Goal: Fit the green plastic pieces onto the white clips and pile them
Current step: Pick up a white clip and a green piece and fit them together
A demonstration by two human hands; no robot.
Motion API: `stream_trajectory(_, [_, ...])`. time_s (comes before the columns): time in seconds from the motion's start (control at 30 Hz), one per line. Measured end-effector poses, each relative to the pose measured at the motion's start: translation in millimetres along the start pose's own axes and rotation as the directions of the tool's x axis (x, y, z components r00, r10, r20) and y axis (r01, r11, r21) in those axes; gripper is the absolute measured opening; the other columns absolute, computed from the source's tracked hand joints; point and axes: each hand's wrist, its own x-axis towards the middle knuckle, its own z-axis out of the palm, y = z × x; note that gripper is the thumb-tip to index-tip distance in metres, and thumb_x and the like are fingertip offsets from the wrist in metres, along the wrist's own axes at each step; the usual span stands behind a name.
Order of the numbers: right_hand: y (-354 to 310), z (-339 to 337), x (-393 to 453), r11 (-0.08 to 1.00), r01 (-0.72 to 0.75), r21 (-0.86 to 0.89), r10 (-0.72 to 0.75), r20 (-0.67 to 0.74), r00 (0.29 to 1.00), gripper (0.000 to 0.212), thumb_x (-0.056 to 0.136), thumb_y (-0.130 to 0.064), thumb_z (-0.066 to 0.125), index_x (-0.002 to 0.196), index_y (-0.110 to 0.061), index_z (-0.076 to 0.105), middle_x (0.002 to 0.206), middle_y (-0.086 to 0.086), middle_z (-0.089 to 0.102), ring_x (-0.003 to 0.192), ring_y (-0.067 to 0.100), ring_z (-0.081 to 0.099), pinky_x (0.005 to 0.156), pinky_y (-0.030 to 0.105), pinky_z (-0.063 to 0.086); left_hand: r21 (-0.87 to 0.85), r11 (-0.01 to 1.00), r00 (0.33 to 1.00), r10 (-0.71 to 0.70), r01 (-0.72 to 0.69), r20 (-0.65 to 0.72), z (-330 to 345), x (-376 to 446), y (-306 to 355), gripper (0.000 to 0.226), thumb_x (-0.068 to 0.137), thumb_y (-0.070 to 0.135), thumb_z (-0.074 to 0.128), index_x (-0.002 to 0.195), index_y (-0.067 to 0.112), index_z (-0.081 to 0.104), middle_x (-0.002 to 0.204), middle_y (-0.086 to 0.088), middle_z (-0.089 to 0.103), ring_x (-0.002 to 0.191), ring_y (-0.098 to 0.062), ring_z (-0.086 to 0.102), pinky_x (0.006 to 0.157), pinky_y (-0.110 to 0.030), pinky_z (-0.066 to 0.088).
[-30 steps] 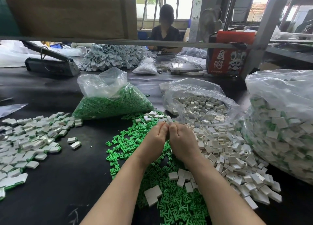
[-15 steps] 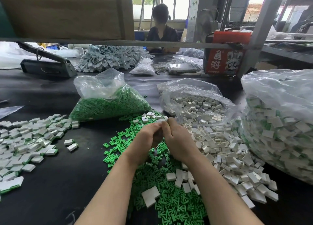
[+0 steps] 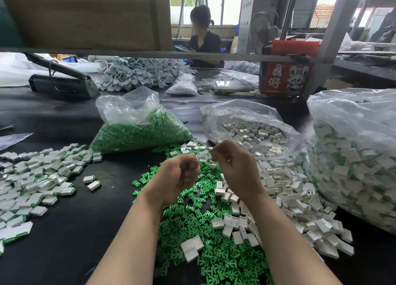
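I take the loose green pieces (image 3: 199, 231) spread on the black table (image 3: 75, 231) as my landmark.

Both hands hover above the far end of that spread, slightly apart. My left hand (image 3: 179, 178) is curled into a fist; a pale edge shows at its fingertips, but I cannot tell what it holds, if anything. My right hand (image 3: 232, 167) has its fingers bent and pinches a small pale part with a hint of green at the tips (image 3: 211, 150); I judge this to be one clip assembly, though it is too small to confirm, and its long axis cannot be read.

The deciding relation, in my judgement: the finished pile (image 3: 32, 177) lies well to the left of the green spread, so the left hand is nearer for dropping off. The loose white clips (image 3: 285, 194) lie along the spread's right edge, just beside the right hand, so that hand is nearer for the next pickup.

Counts:
- Hands: two.
- Clear bags: three beyond or right of the spread. One holds green pieces (image 3: 139, 132), one white clips (image 3: 250, 132), one mixed white-and-green parts (image 3: 353, 156).
- Loose green pieces, white clips and piled units: each too many to count.
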Motion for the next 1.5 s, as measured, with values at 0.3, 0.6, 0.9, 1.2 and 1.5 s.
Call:
stream_trajectory(0.3, [-13, -1, 4, 0.914, -0.288, 0.286, 0.238, 0.199, 0.951, 0.013, 0.097, -0.017, 0.057, 0.086, -0.012, 0.061, 0.064, 0.0, 0.063, 0.06, 0.023, 0.054, 0.063, 0.049, 0.048, 0.29, 0.931, 0.973, 0.228, -0.223, 0.016, 4, -3, -1, 0.029, 0.101, 0.034, 0.049, 0.077, 0.021, 0.057, 0.066, 0.011, 0.047, 0.058, 0.001, 0.042, 0.054, -0.01, 0.038])
stream_trajectory(0.6, [-18, -7, 4, 0.922, -0.291, 0.254, 0.212, 0.299, 0.931, 0.02, 0.097, -0.014, 0.058, 0.083, 0.0, 0.061, 0.059, 0.002, 0.059, 0.056, 0.016, 0.048, 0.059, 0.033, 0.039, 0.315, 0.917, 0.969, 0.244, -0.246, 0.046, 7, -6, 4, 0.035, 0.1, 0.034, 0.049, 0.068, 0.034, 0.064, 0.063, 0.013, 0.046, 0.055, 0.002, 0.04, 0.054, -0.009, 0.037])
stream_trajectory(0.9, [-24, -10, 7, 0.928, -0.345, 0.143, 0.257, 0.426, 0.867, 0.026, 0.098, -0.013, 0.054, 0.073, -0.018, 0.055, 0.056, -0.003, 0.05, 0.051, 0.011, 0.04, 0.057, 0.031, 0.036, 0.4, 0.902, 0.983, 0.183, -0.163, -0.012, 3, -6, 4, 0.046, 0.103, 0.023, 0.043, 0.114, -0.022, 0.035, 0.064, -0.002, 0.045, 0.058, 0.004, 0.053, 0.08, -0.044, 0.037])
stream_trajectory(1.2, [-20, -14, 4, 0.816, -0.494, 0.301, 0.264, 0.566, 0.781, 0.019, 0.099, -0.014, 0.054, 0.084, -0.003, 0.058, 0.066, 0.005, 0.044, 0.058, 0.013, 0.039, 0.058, 0.023, 0.034, 0.311, 0.935, 0.985, 0.145, -0.169, 0.098, 11, -9, 10, 0.038, 0.091, 0.024, 0.047, 0.06, 0.034, 0.065, 0.058, 0.016, 0.043, 0.053, 0.002, 0.04, 0.054, -0.007, 0.037])
stream_trajectory(1.5, [-22, 7, -1, 0.813, -0.477, 0.335, 0.33, 0.411, 0.85, 0.04, 0.103, -0.024, 0.046, 0.066, -0.013, 0.054, 0.047, -0.008, 0.042, 0.043, 0.007, 0.033, 0.044, 0.02, 0.027, 0.276, 0.947, 0.985, 0.17, -0.164, 0.003, 5, -5, 2, 0.031, 0.092, 0.033, 0.05, 0.063, 0.033, 0.061, 0.063, 0.014, 0.047, 0.058, 0.002, 0.045, 0.057, -0.008, 0.042])
